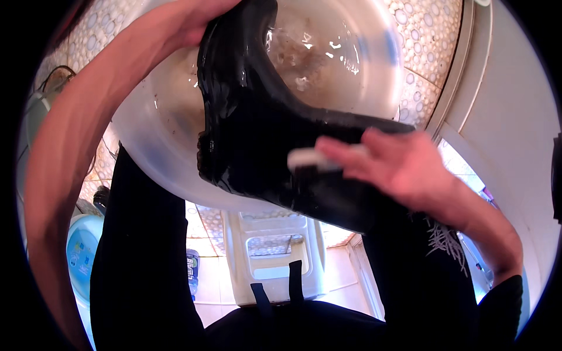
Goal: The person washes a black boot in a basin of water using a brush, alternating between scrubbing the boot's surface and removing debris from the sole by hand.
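A wet black rubber boot lies tilted across a translucent basin of murky, brownish water. Its toe end points up toward the upper edge, and its shaft runs to the right. My left hand grips the boot by its foot part; the fingertips are hidden behind it or cut off by the frame. Over the shaft, my right hand is blurred by motion. Its fingers hold a small whitish bar-like thing against the boot's side; the blur hides its exact kind.
A white plastic stool stands below the basin, between my dark-clad legs. At the lower left are a light blue tub and a bottle. A pale panel rises along the right. Pebble-patterned tiles surround the basin.
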A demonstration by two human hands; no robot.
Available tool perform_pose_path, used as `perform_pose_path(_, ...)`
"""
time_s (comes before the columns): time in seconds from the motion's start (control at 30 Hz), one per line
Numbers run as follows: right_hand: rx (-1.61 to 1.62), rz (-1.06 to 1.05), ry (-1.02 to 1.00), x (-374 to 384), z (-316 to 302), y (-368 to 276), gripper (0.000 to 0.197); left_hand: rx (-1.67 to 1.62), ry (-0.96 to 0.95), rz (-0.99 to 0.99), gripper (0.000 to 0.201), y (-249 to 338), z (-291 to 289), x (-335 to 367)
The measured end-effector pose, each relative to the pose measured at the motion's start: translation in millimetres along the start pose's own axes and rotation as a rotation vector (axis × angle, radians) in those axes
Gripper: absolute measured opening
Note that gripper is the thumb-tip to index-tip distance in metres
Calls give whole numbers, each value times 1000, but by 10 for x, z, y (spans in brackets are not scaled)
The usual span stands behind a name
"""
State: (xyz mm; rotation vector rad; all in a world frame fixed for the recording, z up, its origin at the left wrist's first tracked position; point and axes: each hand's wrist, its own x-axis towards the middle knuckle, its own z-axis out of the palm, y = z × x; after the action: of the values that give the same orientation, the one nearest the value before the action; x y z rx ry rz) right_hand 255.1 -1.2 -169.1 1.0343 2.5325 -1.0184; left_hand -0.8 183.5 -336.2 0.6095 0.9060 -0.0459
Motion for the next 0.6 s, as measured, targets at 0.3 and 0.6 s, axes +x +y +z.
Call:
perform_pose_path(0.3,187,366,355,175,-303,463,55,15,424,8,42,232,611,-447)
perform_pose_path(0.6,547,622,59,353,-182,233,56,115,356,100,60,-54,479,-669)
